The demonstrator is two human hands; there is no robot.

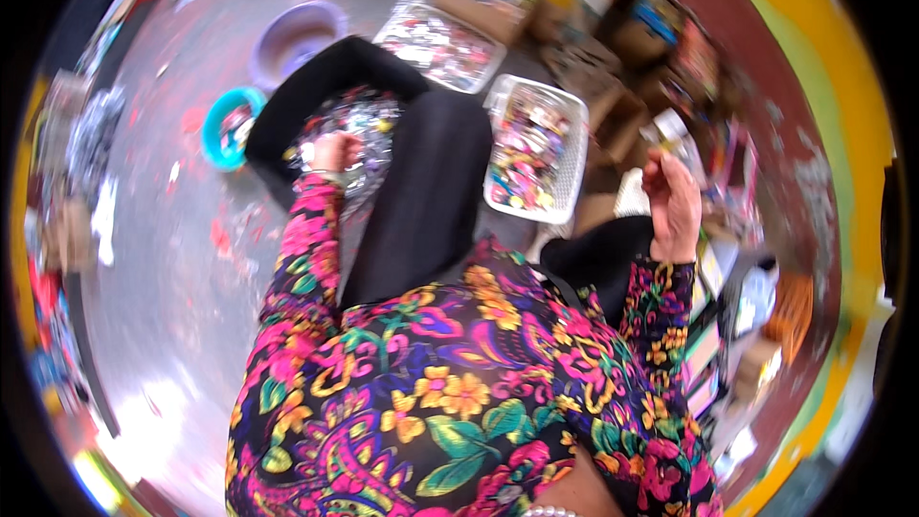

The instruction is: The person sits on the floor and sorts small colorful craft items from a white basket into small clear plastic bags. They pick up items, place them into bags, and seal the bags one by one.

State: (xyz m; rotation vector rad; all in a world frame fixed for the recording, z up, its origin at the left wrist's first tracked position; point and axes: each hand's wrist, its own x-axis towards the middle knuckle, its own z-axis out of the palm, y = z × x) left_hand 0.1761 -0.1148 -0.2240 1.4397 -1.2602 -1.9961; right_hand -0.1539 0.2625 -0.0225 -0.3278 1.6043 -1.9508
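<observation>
My left hand [333, 151] is over a pile of small shiny wrapped pieces [369, 124] lying between my black-clad legs. Its fingers are curled in, and blur hides what they hold, if anything. Raised at the right, my right hand [673, 206] has bent fingers drawn together. A small pale and yellowish piece [678, 142] shows at its fingertips, too smeared to name. Beside my knee stands a white perforated basket [581, 148] filled with colourful small packets [529, 148].
Ahead lies another white basket [488, 69] of shiny wrapped pieces. A purple basin [330, 17] and a teal bowl [212, 144] stand on the grey floor [172, 258] to the left. Cardboard boxes [598, 77] and packages crowd the right side along the wall [799, 163].
</observation>
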